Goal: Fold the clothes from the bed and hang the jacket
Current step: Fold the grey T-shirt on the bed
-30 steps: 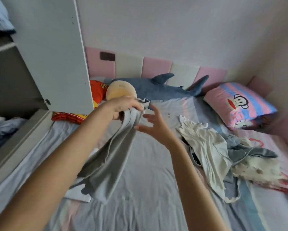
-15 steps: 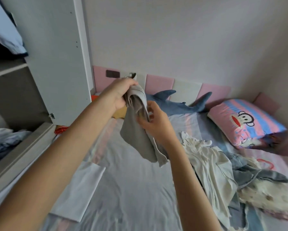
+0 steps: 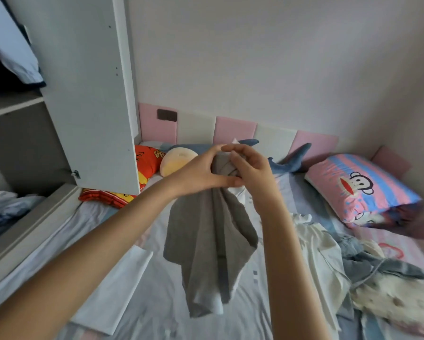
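Both hands are raised over the bed (image 3: 161,312) and pinch the top of a grey garment (image 3: 211,244). The left hand (image 3: 201,174) holds the bunched cloth between thumb and curled fingers. The right hand (image 3: 251,168) grips the same bunch from the other side, fingers bent over it. The garment hangs down loose in folds and does not touch the sheet.

Little writing can be read. The red cushion (image 3: 149,160) near the wardrobe door (image 3: 90,89) carries yellow letters, but they are too blurred to read. The striped pink and blue pillow (image 3: 367,192) at the right shows a cartoon monkey face and no clear words.

On the bed at the left lies a flat folded white cloth (image 3: 115,290). At the right lies a pile of unfolded clothes (image 3: 323,251): a white piece, a grey-blue piece and a cream spotted one, partly covered by the right forearm. Behind the hands a blue shark plush (image 3: 294,160) lies along the pink and white padded panels (image 3: 233,130), and the hands hide its middle. A round peach-coloured plush (image 3: 177,161) sits beside the red cushion. A dark switch plate (image 3: 167,115) is on one pink panel. The open wardrobe door covers part of the red cushion.
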Motion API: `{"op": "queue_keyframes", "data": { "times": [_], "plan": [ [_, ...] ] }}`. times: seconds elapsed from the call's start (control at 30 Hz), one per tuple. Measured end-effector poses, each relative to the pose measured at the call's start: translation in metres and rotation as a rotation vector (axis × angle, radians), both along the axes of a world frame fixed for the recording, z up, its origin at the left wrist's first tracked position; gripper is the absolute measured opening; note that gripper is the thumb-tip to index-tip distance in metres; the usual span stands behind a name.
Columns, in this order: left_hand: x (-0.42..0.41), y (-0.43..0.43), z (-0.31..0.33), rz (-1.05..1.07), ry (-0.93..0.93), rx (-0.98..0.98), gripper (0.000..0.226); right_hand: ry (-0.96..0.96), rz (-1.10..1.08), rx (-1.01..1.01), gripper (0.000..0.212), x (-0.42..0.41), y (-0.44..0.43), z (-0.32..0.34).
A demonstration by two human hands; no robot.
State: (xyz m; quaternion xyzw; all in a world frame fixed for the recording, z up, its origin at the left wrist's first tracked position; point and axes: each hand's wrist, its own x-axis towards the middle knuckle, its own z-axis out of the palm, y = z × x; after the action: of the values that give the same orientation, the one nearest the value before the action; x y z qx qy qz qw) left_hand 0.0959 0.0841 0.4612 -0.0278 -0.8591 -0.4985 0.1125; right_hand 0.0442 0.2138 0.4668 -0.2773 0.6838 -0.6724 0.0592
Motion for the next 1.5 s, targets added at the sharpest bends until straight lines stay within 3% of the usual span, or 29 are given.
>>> {"op": "queue_keyframes", "data": {
  "times": [0.13, 0.2, 0.3, 0.4, 0.47, 0.6, 0.77, 0.87, 1.1, 1.33, 1.43, 1.5],
  "plan": [
    [0.007, -0.013, -0.007, 0.067, 0.151, -0.123, 0.067, -0.117, 0.275, -0.052, 0.036, 0.008, 0.001, 0.0],
    [0.013, -0.014, -0.008, 0.112, 0.267, -0.172, 0.049, 0.0, 0.284, -0.003, 0.044, 0.016, -0.006, 0.001],
    [0.022, -0.018, -0.003, 0.157, 0.345, -0.211, 0.039, 0.294, 0.08, 0.166, 0.033, 0.023, -0.012, -0.002],
    [0.03, -0.025, -0.004, 0.344, 0.398, -0.206, 0.035, 0.619, -0.291, 0.409, 0.02, 0.023, -0.01, -0.007],
    [0.037, -0.025, -0.014, 0.502, 0.467, -0.116, 0.029, 0.691, -0.462, 0.516, 0.02, 0.023, -0.009, -0.013],
    [0.043, -0.03, -0.035, 0.532, 0.425, -0.115, 0.031, 0.568, -0.461, 0.637, 0.012, 0.023, -0.002, -0.032],
    [0.051, -0.046, -0.034, 0.537, 0.399, -0.127, 0.034, 0.324, -0.412, 0.303, 0.014, 0.024, 0.015, -0.034],
    [0.057, -0.046, -0.042, 0.486, 0.36, -0.159, 0.029, 0.317, -0.452, 0.205, 0.015, 0.028, 0.018, -0.021],
    [0.068, -0.074, -0.072, 0.609, 0.151, -0.111, 0.02, 0.42, -0.611, 0.042, 0.018, 0.035, 0.027, 0.005],
    [0.084, -0.088, -0.079, 0.735, 0.239, -0.107, 0.025, 0.297, -0.754, 0.086, 0.008, 0.037, 0.029, -0.01],
    [0.087, -0.088, -0.079, 0.727, 0.312, -0.171, 0.009, 0.201, -0.867, 0.193, 0.021, 0.033, 0.033, -0.018],
    [0.089, -0.087, -0.08, 0.697, 0.336, -0.162, 0.011, 0.131, -0.873, 0.264, 0.028, 0.031, 0.038, -0.023]
  ]
}}
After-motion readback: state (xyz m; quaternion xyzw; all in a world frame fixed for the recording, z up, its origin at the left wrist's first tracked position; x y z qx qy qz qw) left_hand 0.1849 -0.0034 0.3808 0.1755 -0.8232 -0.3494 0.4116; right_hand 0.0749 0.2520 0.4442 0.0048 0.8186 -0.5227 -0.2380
